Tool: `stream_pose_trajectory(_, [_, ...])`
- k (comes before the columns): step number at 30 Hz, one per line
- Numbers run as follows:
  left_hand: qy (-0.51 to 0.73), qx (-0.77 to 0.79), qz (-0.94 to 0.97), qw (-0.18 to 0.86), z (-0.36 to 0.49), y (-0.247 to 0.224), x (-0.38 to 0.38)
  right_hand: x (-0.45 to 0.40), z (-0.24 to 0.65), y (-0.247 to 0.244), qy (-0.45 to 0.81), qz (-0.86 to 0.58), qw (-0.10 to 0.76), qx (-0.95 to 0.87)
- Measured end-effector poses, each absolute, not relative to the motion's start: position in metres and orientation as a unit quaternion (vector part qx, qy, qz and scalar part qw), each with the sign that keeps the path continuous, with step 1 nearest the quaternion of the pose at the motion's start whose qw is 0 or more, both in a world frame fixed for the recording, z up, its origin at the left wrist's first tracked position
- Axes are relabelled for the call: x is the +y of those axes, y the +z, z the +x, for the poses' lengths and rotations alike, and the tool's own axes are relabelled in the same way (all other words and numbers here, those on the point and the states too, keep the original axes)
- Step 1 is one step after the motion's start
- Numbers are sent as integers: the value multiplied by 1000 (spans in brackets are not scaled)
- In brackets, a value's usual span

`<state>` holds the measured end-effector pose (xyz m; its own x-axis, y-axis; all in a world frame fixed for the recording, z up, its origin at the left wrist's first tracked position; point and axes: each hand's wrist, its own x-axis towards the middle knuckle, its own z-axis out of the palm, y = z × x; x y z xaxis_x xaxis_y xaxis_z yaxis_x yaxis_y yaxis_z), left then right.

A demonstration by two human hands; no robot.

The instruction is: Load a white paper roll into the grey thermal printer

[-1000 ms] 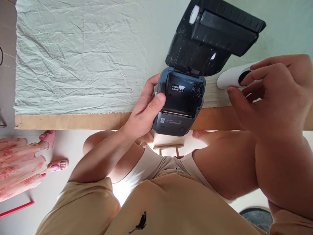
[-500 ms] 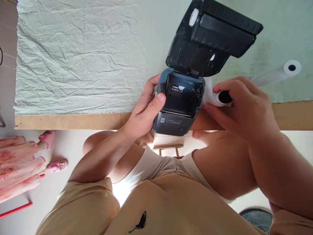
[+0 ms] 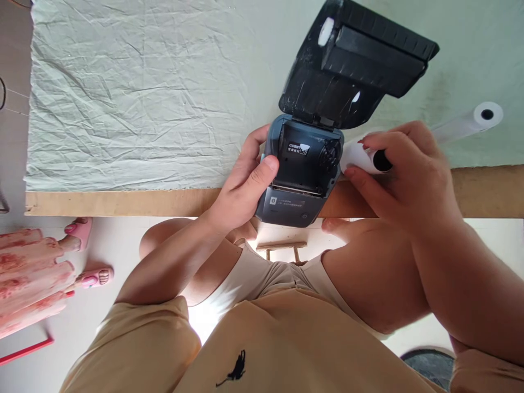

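Observation:
A dark blue-grey portable label printer (image 3: 289, 204) is tilted up near the table's front edge. Its black lid (image 3: 327, 93) is swung wide back, and the paper bay (image 3: 303, 169) shows nothing inside but a small printed sticker. My left hand (image 3: 248, 188) grips the printer's left side, thumb on the rim. Just right of the printer, my right hand (image 3: 413, 177) pinches a white paper roll (image 3: 358, 157) with a dark core between thumb and fingers. Part of that roll is hidden behind the printer.
Another white paper roll (image 3: 462, 124) lies on the pale green cloth (image 3: 143, 98) to the right. The table's wooden front edge (image 3: 123, 202) runs below the cloth. On the left stands a person in pink slippers (image 3: 96, 277). A small wooden stool (image 3: 282, 246) shows under the table.
The paper roll in my right hand has turned slightly, showing more of its white side; the fingers have shifted a little. My left hand and the printer are nearly still.

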<state>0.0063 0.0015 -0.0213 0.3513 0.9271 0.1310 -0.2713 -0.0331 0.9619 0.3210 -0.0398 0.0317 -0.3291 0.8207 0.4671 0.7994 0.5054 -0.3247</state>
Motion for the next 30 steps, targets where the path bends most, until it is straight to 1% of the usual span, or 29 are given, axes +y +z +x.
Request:
stream_pose_trajectory(3, [470, 319, 535, 625, 7, -19, 0, -42, 319, 35, 54, -523, 290, -800])
stream_pose_trajectory(6, [467, 312, 538, 629, 8, -19, 0, -42, 318, 36, 72, -507, 271, -815])
stream_pose_trajectory(10, [477, 280, 563, 614, 2, -26, 6, -39, 318, 32, 39, -498, 298, -813])
stream_pose_trajectory(12, [465, 257, 593, 606, -4, -31, 12, -39, 319, 31, 51, -505, 306, -806])
stream_pose_trajectory(16, [444, 241, 623, 597, -12, -37, 22, -39, 321, 29, 99, -501, 292, -809])
stream_pose_trajectory(18, [442, 242, 623, 599, -13, -41, 24, -38, 321, 29, 93, -495, 291, -813])
stream_pose_trajectory(22, [441, 238, 619, 604, -13, -48, 28, -37, 320, 30, 41, -486, 313, -815])
stream_pose_trajectory(27, [437, 238, 625, 602, -13, -50, 29, -37, 319, 28, 85, -462, 296, -832])
stream_pose_trajectory(30, [438, 233, 624, 604, -13, -50, 28, -36, 318, 25, 61, -472, 305, -825])
